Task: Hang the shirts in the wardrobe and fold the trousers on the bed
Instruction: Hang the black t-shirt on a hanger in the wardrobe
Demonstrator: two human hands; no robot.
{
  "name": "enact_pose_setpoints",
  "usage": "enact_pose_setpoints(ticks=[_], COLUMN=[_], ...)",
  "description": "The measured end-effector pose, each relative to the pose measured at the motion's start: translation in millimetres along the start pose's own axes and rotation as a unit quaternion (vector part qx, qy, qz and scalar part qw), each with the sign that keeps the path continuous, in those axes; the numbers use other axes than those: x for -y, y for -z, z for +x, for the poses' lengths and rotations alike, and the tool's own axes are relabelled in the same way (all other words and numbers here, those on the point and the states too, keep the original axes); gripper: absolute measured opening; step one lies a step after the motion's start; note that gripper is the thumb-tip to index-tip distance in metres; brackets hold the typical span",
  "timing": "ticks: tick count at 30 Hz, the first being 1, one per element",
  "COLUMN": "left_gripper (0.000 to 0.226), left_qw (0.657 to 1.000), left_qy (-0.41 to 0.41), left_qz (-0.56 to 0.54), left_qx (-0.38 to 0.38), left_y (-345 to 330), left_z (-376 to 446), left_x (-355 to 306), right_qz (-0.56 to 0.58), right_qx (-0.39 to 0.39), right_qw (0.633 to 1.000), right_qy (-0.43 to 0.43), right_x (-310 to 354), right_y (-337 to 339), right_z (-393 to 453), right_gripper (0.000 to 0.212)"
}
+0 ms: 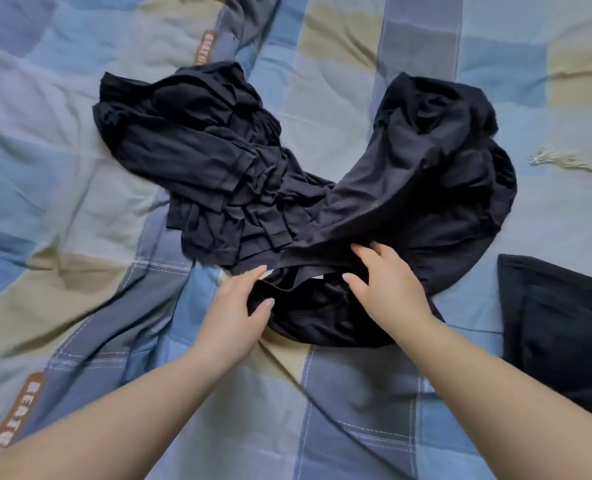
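Both hands on the waistband, centre frame.
Left hand (234, 315) and right hand (386, 289) pinch the black trousers (374, 188), legs sprawling to upper left and upper right across the checked bedspread (62, 209); folded dark garment (561, 323) at right edge.

We see the folded dark garment (561, 323) cut off by the right edge, our right hand (388, 285) fingertips buried under the black trousers (374, 188), both forearms leaving the frame below.
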State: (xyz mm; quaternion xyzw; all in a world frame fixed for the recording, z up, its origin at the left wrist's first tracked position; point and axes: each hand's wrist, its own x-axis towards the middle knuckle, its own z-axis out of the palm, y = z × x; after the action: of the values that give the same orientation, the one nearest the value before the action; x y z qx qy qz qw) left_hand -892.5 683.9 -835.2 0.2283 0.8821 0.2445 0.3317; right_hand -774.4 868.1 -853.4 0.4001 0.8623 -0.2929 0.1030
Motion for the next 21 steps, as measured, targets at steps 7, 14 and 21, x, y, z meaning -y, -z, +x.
enact_pose_setpoints(ticks=[7,14,21], left_gripper=[0.008,0.028,0.012], left_qw=[0.997,0.999,0.985], left_qy=[-0.021,-0.018,-0.119], left_qz=[0.003,0.043,0.124], left_qx=[-0.075,-0.017,-0.031], left_y=[-15.5,12.9,78.0], left_z=[19.1,10.6,-15.5], left_x=[24.5,24.9,-29.7], right_qz=[-0.036,0.033,0.076], right_qx=[-0.071,-0.073,-0.088], right_qw=[0.997,0.996,0.99], right_qy=[0.02,-0.026,0.079], right_x=[-15.7,-18.3,-7.1], right_y=[-21.3,-3.1,89.3], right_z=[24.6,20.4,-31.0], right_gripper=[0.032,0.025,0.011])
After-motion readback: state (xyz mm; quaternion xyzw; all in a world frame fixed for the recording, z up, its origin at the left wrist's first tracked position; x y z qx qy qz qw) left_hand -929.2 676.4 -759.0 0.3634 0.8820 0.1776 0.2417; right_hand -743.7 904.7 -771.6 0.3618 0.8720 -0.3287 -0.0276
